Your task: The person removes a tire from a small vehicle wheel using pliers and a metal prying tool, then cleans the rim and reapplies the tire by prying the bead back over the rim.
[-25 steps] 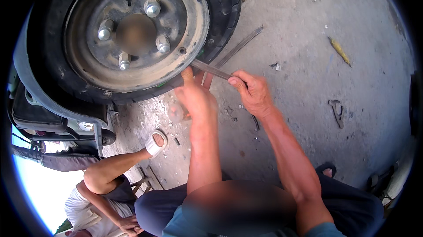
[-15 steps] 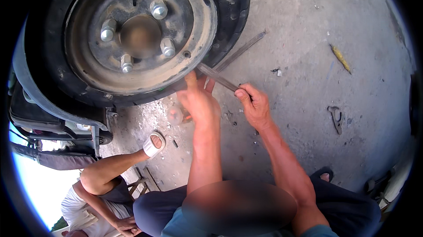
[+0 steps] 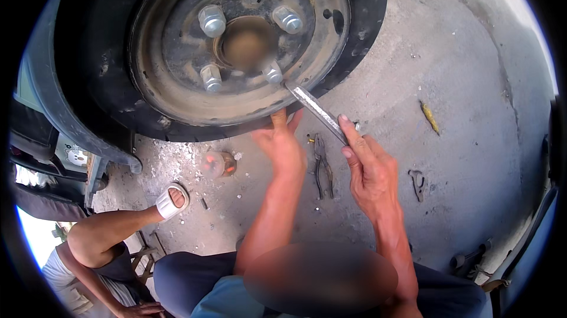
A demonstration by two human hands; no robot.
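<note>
Head view. The right hand is closed round the lower end of a flat metal bar, forefinger laid along its top. The bar runs up and to the left from the grip, and its far tip sits at the edge of the steel rim, just below the lowest of four wheel nuts. The left hand lies left of that grip, fingers extended and closed on nothing, fingertips against the lower wall of the tyre.

Risks, as judged from this position. The bar's tip has only a shallow purchase on the rim; if it slips under load, it could spring free and the right hand could be driven into the metal edge. The left hand's fingertips lie right beside the tip, so a slip could pinch or strike them.

Below the grip, between the two forearms, a pair of pliers lies on the concrete floor; a small dark tool lies to the right. Further left of the hands stands a small clear pinkish jar, any label unreadable. A second person's foot in a white sandal rests lower left. No signs are visible.
</note>
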